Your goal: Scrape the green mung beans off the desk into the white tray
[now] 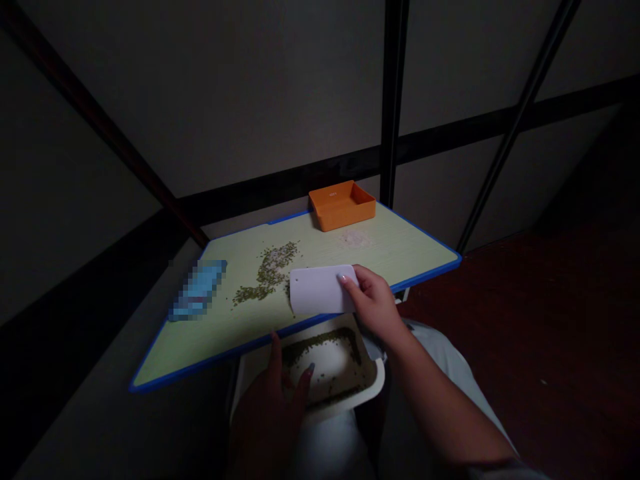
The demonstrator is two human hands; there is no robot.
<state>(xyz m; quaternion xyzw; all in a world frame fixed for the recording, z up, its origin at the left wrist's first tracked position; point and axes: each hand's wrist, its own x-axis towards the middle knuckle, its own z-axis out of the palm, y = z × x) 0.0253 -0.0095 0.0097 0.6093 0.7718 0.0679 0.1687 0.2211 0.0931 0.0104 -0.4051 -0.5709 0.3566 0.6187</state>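
My right hand (373, 300) grips a white plastic scraper card (320, 290) by its right end and holds it on the pale green tabletop (215, 333), near the front edge. A scatter of small green beans (267, 273) lies on the table just left of the card. My left hand (273, 400) holds a white tray (373, 390) under the table's front edge. Green beans (320, 343) lie along the tray's inner walls.
An orange open box (343, 205) stands at the table's far edge, with a small pale heap of grains (355, 238) in front of it. A blurred blue flat object (197, 289) lies on the left. Dark poles (393, 100) rise behind; dark red floor (540, 320) on the right.
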